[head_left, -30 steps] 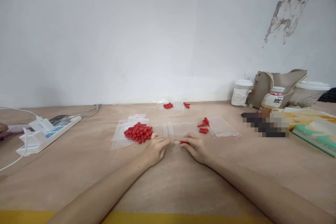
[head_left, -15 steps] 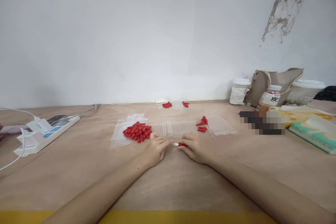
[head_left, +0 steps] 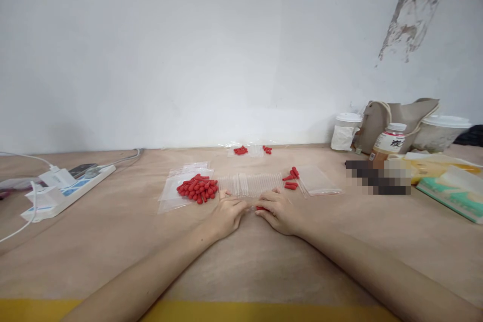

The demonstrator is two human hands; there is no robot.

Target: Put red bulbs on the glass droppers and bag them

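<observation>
Near the middle of the table, my left hand [head_left: 228, 216] is closed on one end of a thin clear glass dropper tube [head_left: 253, 208], most of it hidden by the fingers. My right hand [head_left: 279, 212] pinches a red rubber dropper bulb [head_left: 259, 208] at the tube's other end; how far the tube sits inside it is hidden. Just beyond both hands lies a row of clear glass tubes [head_left: 249, 184] side by side. A pile of red rubber bulbs [head_left: 196, 189] rests on plastic bags [head_left: 169, 196] to the left. Several more red bulbs [head_left: 291, 185] lie right of the row.
A flat clear bag [head_left: 320, 181] lies to the right. Against the wall is a bag with red pieces [head_left: 240, 150]. At left is a power strip [head_left: 71, 193] with cables. A bottle [head_left: 389, 143], lidded cups [head_left: 344, 133] and a tissue pack [head_left: 451, 193] stand at right.
My hands have come slightly closer together, and less of the tube and red bulb shows between them. The view has shifted a little; the piles and row look the same.
</observation>
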